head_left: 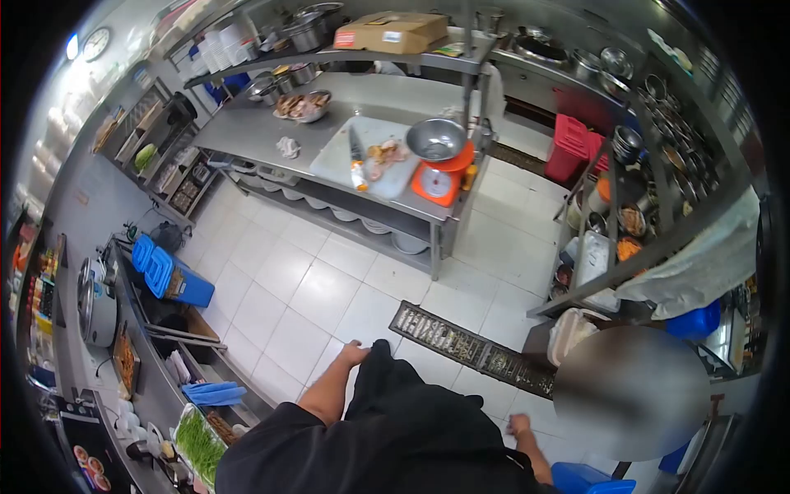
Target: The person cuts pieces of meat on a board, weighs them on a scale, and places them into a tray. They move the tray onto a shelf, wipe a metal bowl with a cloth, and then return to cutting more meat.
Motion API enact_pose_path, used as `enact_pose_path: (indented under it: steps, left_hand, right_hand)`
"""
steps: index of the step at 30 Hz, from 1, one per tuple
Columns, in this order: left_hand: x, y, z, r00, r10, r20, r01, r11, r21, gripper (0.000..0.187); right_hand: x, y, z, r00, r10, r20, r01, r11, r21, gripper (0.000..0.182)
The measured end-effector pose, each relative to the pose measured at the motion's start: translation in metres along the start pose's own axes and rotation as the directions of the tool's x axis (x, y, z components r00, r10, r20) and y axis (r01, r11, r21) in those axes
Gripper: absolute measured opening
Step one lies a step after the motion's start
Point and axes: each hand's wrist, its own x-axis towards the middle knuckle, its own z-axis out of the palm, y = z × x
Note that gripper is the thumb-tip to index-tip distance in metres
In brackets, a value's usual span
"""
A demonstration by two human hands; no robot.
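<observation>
My left hand [354,352] hangs beside my dark-clad leg, over the white tiled floor [284,276]. Its fingers look curled in, with nothing visible in them. On the other side my right hand [518,424] hangs low, also loosely closed and without a visible object, near the metal floor drain [461,346]. Ahead, a steel table [247,132] carries a white cutting board [333,160] with a knife [355,146] and raw meat pieces [385,156]. An orange scale [434,185] with a steel bowl [437,139] stands at the board's right.
At left are a blue bin [188,280], a rice cooker [99,305] and a counter holding chopped greens [197,445] and a blue cloth [212,393]. Shelving [588,284] lines the right side, with red bins [566,148] behind. A blurred round patch hides part of the lower right.
</observation>
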Motion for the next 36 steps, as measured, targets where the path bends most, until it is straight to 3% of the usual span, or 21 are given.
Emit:
enact_pose_path:
  steps: [1,2,3,4,5,6,8,9,10,12,14,16,17,18,20,23,25,27,31,33,36]
  left_hand:
    - [0.009,-0.007,-0.011,1.000,0.006,-0.012,-0.007,0.999,-0.036,0.077]
    - [0.019,-0.018,-0.023,1.000,0.013,-0.021,-0.014,0.998,-0.066,0.077]
    - [0.033,-0.029,-0.040,0.999,0.028,-0.031,-0.030,0.995,-0.093,0.076]
    - [0.046,-0.045,-0.052,0.999,-0.016,-0.028,0.014,0.997,-0.073,0.066]
    - [0.059,-0.072,-0.061,0.997,-0.077,0.027,0.081,0.984,-0.159,0.065]
    - [0.075,-0.106,-0.070,0.987,-0.140,0.085,0.157,0.958,-0.242,0.065]
    - [0.081,-0.137,-0.104,0.940,-0.297,0.170,0.342,0.844,-0.413,0.064]
    - [0.086,-0.157,-0.117,0.931,-0.332,0.153,0.365,0.819,-0.442,0.062]
    - [0.091,-0.185,-0.126,0.921,-0.364,0.137,0.384,0.796,-0.468,0.061]
    - [0.095,-0.224,-0.145,0.901,-0.417,0.119,0.418,0.761,-0.496,0.058]
    - [0.095,-0.251,-0.160,0.878,-0.467,0.108,0.453,0.734,-0.506,0.055]
    - [0.099,-0.269,-0.159,0.850,-0.516,0.104,0.475,0.667,-0.574,0.051]
    - [0.104,-0.272,-0.160,0.836,-0.540,0.099,0.480,0.631,-0.610,0.050]
    - [0.102,-0.270,-0.164,0.865,-0.484,0.132,0.443,0.614,-0.653,0.044]
    - [0.106,-0.253,-0.165,0.837,-0.515,0.184,0.500,0.584,-0.640,0.042]
    - [0.125,-0.227,-0.172,0.823,-0.526,0.214,0.547,0.633,-0.547,0.062]
    - [0.155,-0.239,-0.159,0.807,-0.590,-0.024,0.506,0.712,-0.488,0.074]
    - [0.160,-0.212,-0.195,0.774,-0.632,-0.032,0.553,0.700,-0.451,0.082]
    - [0.172,-0.161,-0.277,0.692,-0.720,-0.039,0.586,0.593,-0.552,0.093]
    - [0.206,-0.164,-0.304,0.617,-0.764,-0.189,0.582,0.604,-0.544,0.086]
    - [0.227,-0.115,-0.373,0.535,-0.757,-0.374,0.552,0.649,-0.524,0.078]
  right_hand:
    - [0.031,-0.033,-0.001,0.933,-0.317,0.168,0.357,0.867,-0.348,0.027]
    - [0.012,-0.087,0.018,0.966,-0.257,0.036,0.259,0.960,-0.109,0.023]
    - [-0.007,-0.144,0.038,0.977,-0.190,-0.098,0.204,0.966,0.159,0.020]
    - [-0.026,-0.189,0.057,0.940,-0.322,-0.115,0.336,0.932,0.134,0.019]
    - [-0.004,-0.217,0.077,0.934,-0.358,-0.006,0.352,0.914,0.202,0.015]
    - [-0.007,-0.252,0.104,0.934,-0.358,0.004,0.351,0.918,0.183,0.016]
    - [-0.082,-0.342,0.159,0.934,-0.357,0.031,0.351,0.929,0.115,0.024]
    - [-0.093,-0.371,0.186,0.819,-0.573,0.011,0.569,0.810,-0.142,0.028]
    - [-0.101,-0.397,0.211,0.656,-0.753,0.049,0.709,0.592,-0.384,0.032]
    - [-0.143,-0.457,0.249,0.493,-0.863,0.108,0.814,0.414,-0.407,0.038]
    - [-0.183,-0.522,0.281,0.506,-0.857,0.100,0.837,0.460,-0.295,0.036]
    - [-0.237,-0.593,0.298,0.462,-0.880,0.110,0.844,0.398,-0.360,0.036]
    - [-0.247,-0.625,0.307,0.342,-0.936,0.082,0.869,0.282,-0.407,0.036]
    - [-0.252,-0.654,0.315,0.213,-0.975,0.059,0.876,0.164,-0.453,0.036]
    - [-0.265,-0.713,0.330,0.143,-0.990,0.006,0.861,0.121,-0.493,0.037]
    - [-0.277,-0.791,0.350,0.079,-0.997,0.006,0.834,0.063,-0.549,0.039]
    - [-0.270,-0.832,0.365,0.027,-1.000,0.012,0.865,0.017,-0.502,0.042]
    - [-0.272,-0.862,0.376,-0.021,-1.000,0.014,0.902,-0.025,-0.432,0.043]
    - [-0.276,-0.903,0.399,0.006,-0.994,0.111,0.937,-0.033,-0.349,0.045]
    - [-0.276,-0.916,0.414,-0.025,-0.988,0.155,0.957,-0.068,-0.281,0.047]
    - [-0.281,-0.931,0.430,0.010,-0.969,0.247,0.975,-0.046,-0.216,0.047]
